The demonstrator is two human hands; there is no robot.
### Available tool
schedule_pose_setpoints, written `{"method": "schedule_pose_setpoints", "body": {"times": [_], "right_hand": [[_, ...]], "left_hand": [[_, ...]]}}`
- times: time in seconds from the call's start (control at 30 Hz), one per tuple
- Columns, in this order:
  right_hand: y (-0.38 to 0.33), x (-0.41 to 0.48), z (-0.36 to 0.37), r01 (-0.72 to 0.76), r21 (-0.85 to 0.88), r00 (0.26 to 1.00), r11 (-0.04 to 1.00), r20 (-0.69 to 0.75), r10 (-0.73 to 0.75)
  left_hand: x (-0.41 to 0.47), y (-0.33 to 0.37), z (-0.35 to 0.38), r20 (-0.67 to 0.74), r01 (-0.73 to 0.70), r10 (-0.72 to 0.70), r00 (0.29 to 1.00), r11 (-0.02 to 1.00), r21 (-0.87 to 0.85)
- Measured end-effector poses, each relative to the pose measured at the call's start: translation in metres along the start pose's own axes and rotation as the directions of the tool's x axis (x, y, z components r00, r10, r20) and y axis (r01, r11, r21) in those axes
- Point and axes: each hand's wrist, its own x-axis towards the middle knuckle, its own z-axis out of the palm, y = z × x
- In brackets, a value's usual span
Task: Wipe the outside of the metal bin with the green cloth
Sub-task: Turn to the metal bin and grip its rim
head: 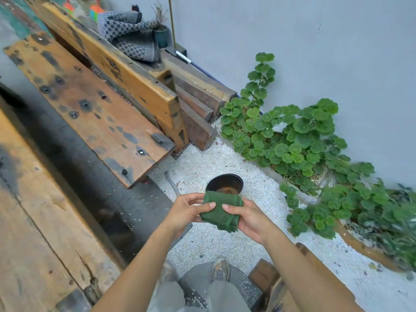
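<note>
A: What fills the scene, starting with the biggest things?

B: A pale wall point(326, 52) runs along the right, and weathered wooden planks point(94, 104) slant across the left. A leafy plant point(299, 143) sprawls along the foot of the wall. Between them lies white gravel ground point(202, 239).

A: And the metal bin point(225, 184)?

B: It stands upright on the gravel with its open mouth facing up. It sits just beyond the hands and below them, roughly centred between the two, and its near side is hidden behind the cloth.

A: What are the hands doing?

B: The left hand point(185, 211) and the right hand point(246, 218) both grip the folded green cloth point(221, 210). Thumbs press on top and fingers curl underneath, one hand at each end. The cloth is in the air, not touching the bin.

A: Which hand is nearer?

B: I'd call it even. The move looks like a reach forward and down.

A: Anything in the way?

B: Nothing lies between. A dark stick point(172, 184) rests on the gravel just left of the bin. The plank end overhangs nearby, and the plant is to the right.
</note>
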Motion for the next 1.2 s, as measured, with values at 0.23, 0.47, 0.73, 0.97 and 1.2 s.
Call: {"method": "schedule_pose_setpoints", "body": {"times": [0.23, 0.47, 0.73, 0.97, 1.2], "right_hand": [[0.022, 0.012, -0.037, -0.004, 0.094, 0.988, 0.996, -0.150, 0.018], [0.052, 0.053, -0.083, 0.092, 0.249, 0.915, 0.964, -0.404, 0.017], [0.109, 0.124, -0.143, 0.170, 0.364, 0.815, 0.916, -0.575, 0.077], [0.188, 0.191, -0.219, 0.156, 0.431, 0.820, 0.889, -0.559, 0.128], [0.239, 0.250, -0.310, 0.118, 0.430, 0.829, 0.895, -0.539, 0.149]], "left_hand": [[0.046, -0.021, 0.013, 0.040, 0.096, -0.099, 0.994, 0.992, 0.077], [0.127, -0.058, -0.002, 0.008, 0.170, -0.173, 0.985, 0.972, 0.160], [0.234, -0.135, -0.037, 0.028, 0.130, -0.157, 0.987, 0.892, 0.433], [0.322, -0.237, -0.032, 0.075, -0.043, -0.022, 0.997, 0.650, 0.759], [0.412, -0.314, -0.005, 0.119, -0.159, 0.128, 0.985, 0.373, 0.914]]}}
